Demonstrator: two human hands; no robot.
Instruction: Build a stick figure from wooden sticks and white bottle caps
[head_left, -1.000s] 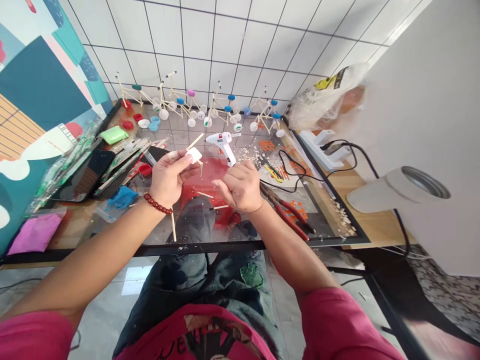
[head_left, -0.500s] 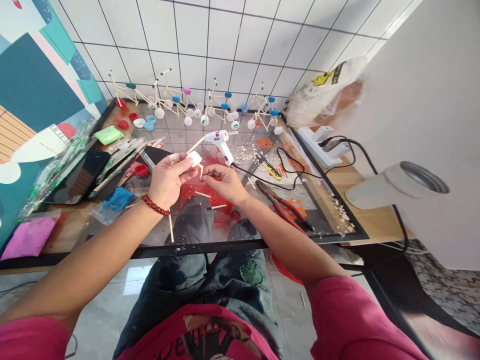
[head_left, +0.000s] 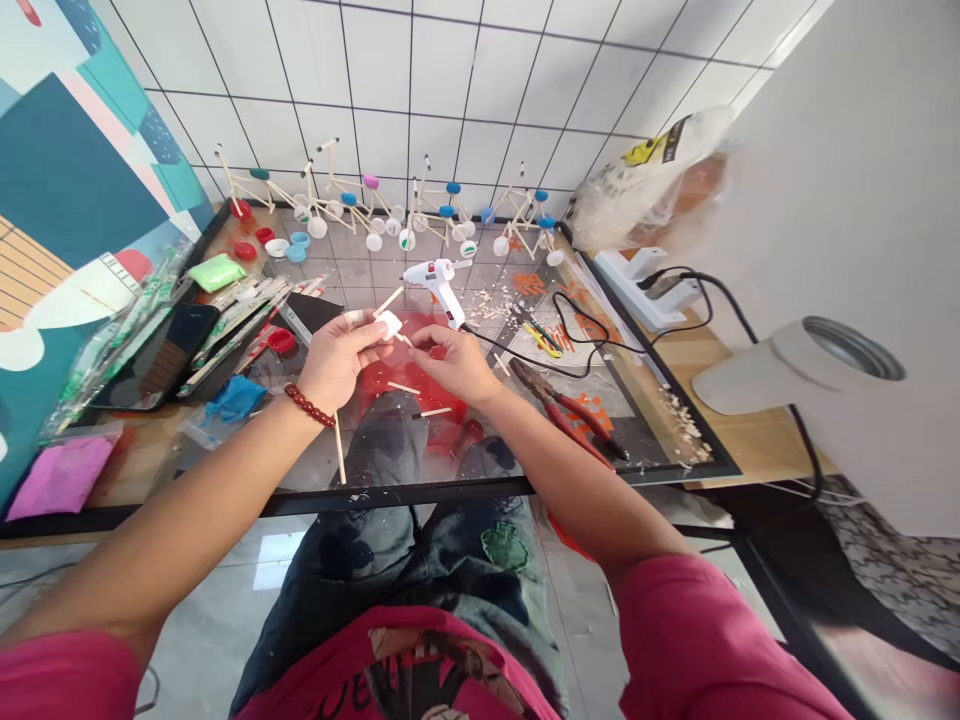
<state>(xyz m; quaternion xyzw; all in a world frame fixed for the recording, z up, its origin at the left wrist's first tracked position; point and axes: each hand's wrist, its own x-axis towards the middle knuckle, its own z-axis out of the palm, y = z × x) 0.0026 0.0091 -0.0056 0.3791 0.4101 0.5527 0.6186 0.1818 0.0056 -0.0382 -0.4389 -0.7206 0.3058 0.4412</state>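
Observation:
My left hand (head_left: 339, 358) is closed on a white bottle cap (head_left: 390, 323), pinched between thumb and fingers. One pale thin stick (head_left: 388, 301) sticks up beside the cap towards the back. A short, pale wooden stick (head_left: 404, 341) spans from the cap to my right hand (head_left: 454, 362), whose thumb and fingertips pinch its end. Whether that stick is joined to the cap is hard to see. Just behind the hands, a white glue gun (head_left: 436, 283) lies on the glass tabletop. A longer stick (head_left: 340, 450) lies below my left wrist, and short stick pieces (head_left: 405, 387) lie between my forearms.
Small bicycle-like stick models with bottle-cap wheels (head_left: 375, 240) line the back wall. Red-handled pliers (head_left: 562, 410), yellow-handled cutters (head_left: 544, 340) and the gun's black cable (head_left: 517, 362) lie right. A phone (head_left: 157, 355), stick bundles and coloured clay packs (head_left: 64, 478) are at left.
The short stick in my right fingers has swung from hanging downward to slanting out from the cap. My right hand has shifted slightly; my left keeps its grip on the cap.

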